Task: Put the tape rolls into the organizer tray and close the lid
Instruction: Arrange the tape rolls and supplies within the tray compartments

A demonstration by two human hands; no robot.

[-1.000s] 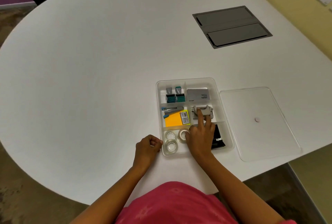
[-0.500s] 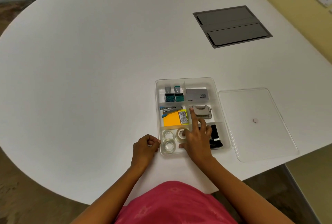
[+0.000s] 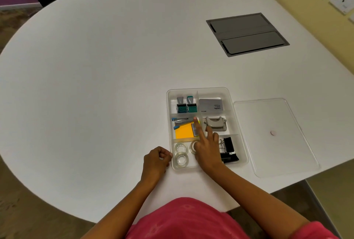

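Observation:
A clear organizer tray (image 3: 198, 89) sits on the white table near me. Its near-left compartment holds three clear tape rolls (image 3: 181, 159); the third one (image 3: 192, 146) is partly under my right hand. My right hand (image 3: 207, 147) lies over the tray with the index finger stretched onto the yellow note pad (image 3: 183, 132), holding nothing. My left hand (image 3: 156, 160) is a closed fist resting against the tray's near-left corner. The clear lid (image 3: 275, 137) lies flat on the table, right of the tray.
Other compartments hold two stamps (image 3: 186, 105), a grey box (image 3: 211, 105), a stapler (image 3: 182, 121), a hole punch (image 3: 215, 123) and black binder clips (image 3: 228, 149). A grey cable hatch (image 3: 247, 33) is set in the table far right. The table edge runs just beyond the lid.
My right index finger has swept left from the hole punch to the yellow note pad compartment. The left fist has stayed at the tray corner.

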